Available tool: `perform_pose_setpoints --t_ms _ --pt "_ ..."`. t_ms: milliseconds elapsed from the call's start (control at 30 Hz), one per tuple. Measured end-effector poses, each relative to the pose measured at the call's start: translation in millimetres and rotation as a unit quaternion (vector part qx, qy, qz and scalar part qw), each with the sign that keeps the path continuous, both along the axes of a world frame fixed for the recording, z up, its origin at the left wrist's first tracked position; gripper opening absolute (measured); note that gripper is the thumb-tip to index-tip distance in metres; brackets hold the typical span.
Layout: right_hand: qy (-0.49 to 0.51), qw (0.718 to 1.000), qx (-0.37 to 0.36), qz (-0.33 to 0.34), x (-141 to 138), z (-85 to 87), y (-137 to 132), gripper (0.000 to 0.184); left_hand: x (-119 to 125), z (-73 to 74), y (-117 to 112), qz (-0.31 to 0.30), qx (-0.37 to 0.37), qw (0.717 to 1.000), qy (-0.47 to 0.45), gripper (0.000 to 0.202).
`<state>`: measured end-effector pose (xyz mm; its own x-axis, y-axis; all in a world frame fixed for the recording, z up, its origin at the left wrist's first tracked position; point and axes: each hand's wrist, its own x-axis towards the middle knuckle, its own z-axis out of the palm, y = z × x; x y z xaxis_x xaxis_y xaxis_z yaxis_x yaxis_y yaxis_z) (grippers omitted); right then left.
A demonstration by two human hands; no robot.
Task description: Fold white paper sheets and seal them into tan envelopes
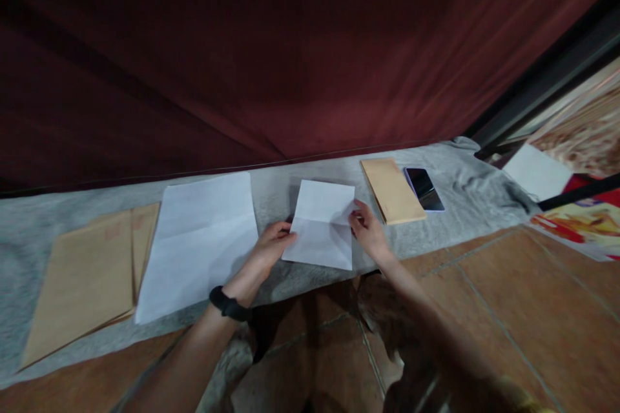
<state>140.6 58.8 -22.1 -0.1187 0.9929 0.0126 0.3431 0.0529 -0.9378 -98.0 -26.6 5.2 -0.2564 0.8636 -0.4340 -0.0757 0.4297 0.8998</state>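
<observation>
A sheet of white paper [322,226] with a crease across its middle is held just above the grey cloth. My left hand [276,242] pinches its left edge, thumb on top and fingers partly hidden underneath. At the opposite edge, my right hand [367,227] grips the sheet near the crease with bent fingers. To the left of my left hand lies larger white paper [203,239], also creased across. Brown envelopes [382,190] rest in a stack just beyond my right hand.
Larger brown envelopes [87,281] overlap at the far left. A phone [424,190] lies right of the small stack on the grey cloth [465,187]. A dark red curtain [290,64] hangs behind. Tiled floor [484,297] shows in front, with a colourful printed package [581,222] at right.
</observation>
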Motion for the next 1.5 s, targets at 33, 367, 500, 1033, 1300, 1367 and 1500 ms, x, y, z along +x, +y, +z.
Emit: perform_pose_setpoints --t_ms 33,367,500,1033,1300,1367,1500 --pt "-0.057 0.997 0.049 -0.001 0.5 0.1 -2.2 0.051 0.9 -2.5 -1.3 0.0 -0.001 1.0 0.007 0.041" --pt "-0.303 0.887 0.277 0.213 -22.3 1.8 -33.1 0.053 14.6 -22.5 -5.8 0.082 0.05 0.993 0.065 0.022" --pt "-0.302 0.889 0.276 0.208 -18.7 5.0 -27.2 0.053 15.7 -26.5 -6.0 0.097 0.052 0.993 0.052 0.027" --pt "-0.345 0.87 0.255 0.245 -16.3 -4.5 -28.9 0.05 18.1 -17.1 -3.8 0.037 -0.011 0.989 0.141 0.011" --pt "-0.37 0.852 0.28 0.242 -16.1 -8.8 -29.9 0.053 24.9 3.5 1.0 -0.114 0.136 0.854 0.49 0.031" --pt "-0.372 0.85 0.283 0.243 -16.4 -10.4 -29.8 0.053 37.3 -6.0 5.1 -0.176 0.203 0.818 0.508 0.045" --pt "-0.376 0.85 0.285 0.234 -17.0 -14.1 -30.5 0.051 55.3 -29.2 8.8 -0.226 0.199 0.757 0.579 0.06"
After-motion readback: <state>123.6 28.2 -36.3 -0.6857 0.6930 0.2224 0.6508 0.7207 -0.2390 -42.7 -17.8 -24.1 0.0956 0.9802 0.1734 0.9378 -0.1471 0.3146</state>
